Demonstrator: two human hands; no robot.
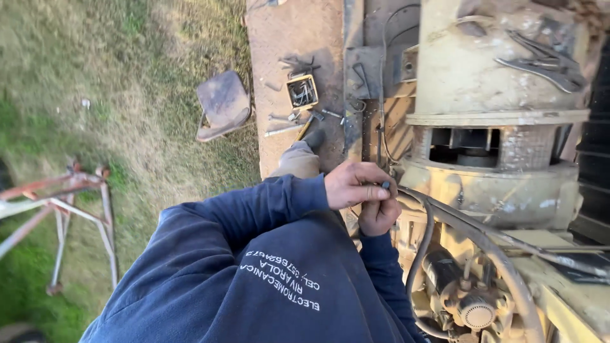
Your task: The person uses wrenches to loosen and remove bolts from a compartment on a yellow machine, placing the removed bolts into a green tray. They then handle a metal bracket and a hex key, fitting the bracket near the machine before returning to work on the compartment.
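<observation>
Cream-painted metal fills the right of our view: the machine (502,127), a big drum-shaped housing at one o'clock with a lower casing under it, chipped and grimy. Left of it, at twelve, runs the rusty deck (298,38) we stand on, and past its edge at nine lies grass, with a red frame (63,203) at eight. At five o'clock sits a small motor (467,298) with hoses (445,216) looping over it, apparently connected.

On the deck at twelve a yellow box (302,92) of bolts lies open, loose bolts and a tool beside it; wrenches (540,63) rest on top of the drum at one. We judge the job mid-way, with fasteners out and tools not put away.

At centre our hands meet against the casing. Our left hand (353,184) is closed over a small dark part (385,185), pinching it at the fingertips; our right hand (379,216) sits just below, clenched, touching the left. What the right grips we cannot tell.
</observation>
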